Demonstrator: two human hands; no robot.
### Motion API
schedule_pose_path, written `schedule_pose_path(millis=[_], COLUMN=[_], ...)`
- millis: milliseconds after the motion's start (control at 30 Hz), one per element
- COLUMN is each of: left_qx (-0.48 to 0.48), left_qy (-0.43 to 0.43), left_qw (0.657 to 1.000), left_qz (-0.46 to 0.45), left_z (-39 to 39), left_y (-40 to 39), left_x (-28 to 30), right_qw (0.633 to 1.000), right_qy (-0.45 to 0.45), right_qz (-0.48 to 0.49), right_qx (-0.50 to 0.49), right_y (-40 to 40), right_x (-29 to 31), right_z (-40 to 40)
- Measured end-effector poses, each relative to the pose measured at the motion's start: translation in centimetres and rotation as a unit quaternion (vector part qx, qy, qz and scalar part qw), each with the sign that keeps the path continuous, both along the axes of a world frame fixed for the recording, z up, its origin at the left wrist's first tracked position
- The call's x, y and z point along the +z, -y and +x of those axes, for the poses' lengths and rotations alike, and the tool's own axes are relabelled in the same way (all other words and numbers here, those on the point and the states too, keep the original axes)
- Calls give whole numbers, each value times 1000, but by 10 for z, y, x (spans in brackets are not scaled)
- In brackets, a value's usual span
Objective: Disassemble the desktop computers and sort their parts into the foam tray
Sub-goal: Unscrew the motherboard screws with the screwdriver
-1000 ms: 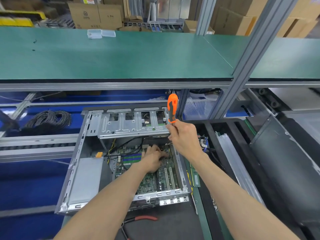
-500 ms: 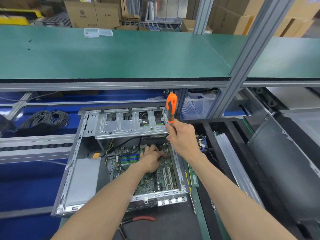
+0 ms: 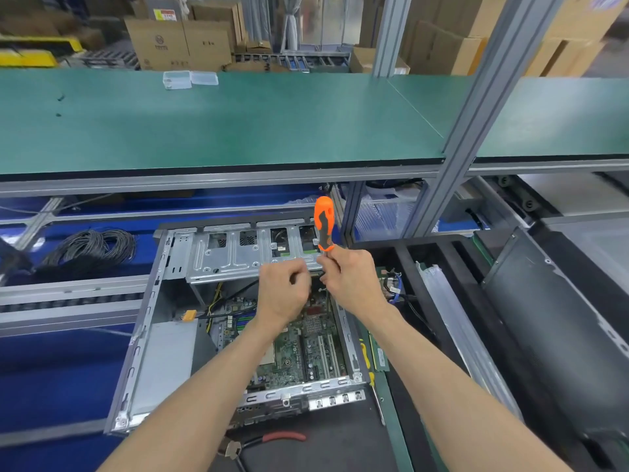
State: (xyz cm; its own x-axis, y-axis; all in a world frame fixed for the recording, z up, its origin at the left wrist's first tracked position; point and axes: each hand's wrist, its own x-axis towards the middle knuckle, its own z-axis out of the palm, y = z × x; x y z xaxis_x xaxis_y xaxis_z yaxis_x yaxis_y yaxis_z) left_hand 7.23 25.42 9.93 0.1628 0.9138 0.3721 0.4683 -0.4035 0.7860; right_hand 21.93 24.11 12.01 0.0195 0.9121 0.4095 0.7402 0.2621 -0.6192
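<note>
Green motherboard (image 3: 299,349) — partly behind hands, left (image 3: 284,294), right (image 3: 347,277) — screwdriver (image 3: 324,223) tip unseen.

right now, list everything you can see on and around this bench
computer case: 1, grey metal, open, centre
motherboard: 1, green, inside the case
drive cage: 1, silver, far end of the case
screwdriver: 1, orange and grey handle, upright
pliers: 1, red handles, near the case's front edge
cable coil: 1, black, left
clear plastic boxes: 2, on the green shelf
cardboard boxes: several, brown, background
left hand: curled, what it holds is hidden
right hand: grips the screwdriver
</note>
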Motion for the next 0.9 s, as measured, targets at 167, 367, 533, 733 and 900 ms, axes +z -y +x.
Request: schedule_pose_path(millis=[167,367,533,733,900], left_qx=[-129,-158,-141,-55,-36], left_qy=[202,-5,21,44,-31], left_qw=[968,980,982,993,990], left_qz=[71,122,121,97,133], left_z=[9,9,13,20,18], left_y=[-1,-24,-22,-14,-9], left_x=[79,105,107,110,118], right_qw=[1000,998,998,987,989], right_qy=[-2,-29,-9,-141,-146], right_qz=[-11,-48,-35,33,-36], right_qx=[4,2,-49,-65,4], right_y=[2,3,5,7,9], right_x=[3,9,27,51,58], right_z=[-3,6,3,-12,-4])
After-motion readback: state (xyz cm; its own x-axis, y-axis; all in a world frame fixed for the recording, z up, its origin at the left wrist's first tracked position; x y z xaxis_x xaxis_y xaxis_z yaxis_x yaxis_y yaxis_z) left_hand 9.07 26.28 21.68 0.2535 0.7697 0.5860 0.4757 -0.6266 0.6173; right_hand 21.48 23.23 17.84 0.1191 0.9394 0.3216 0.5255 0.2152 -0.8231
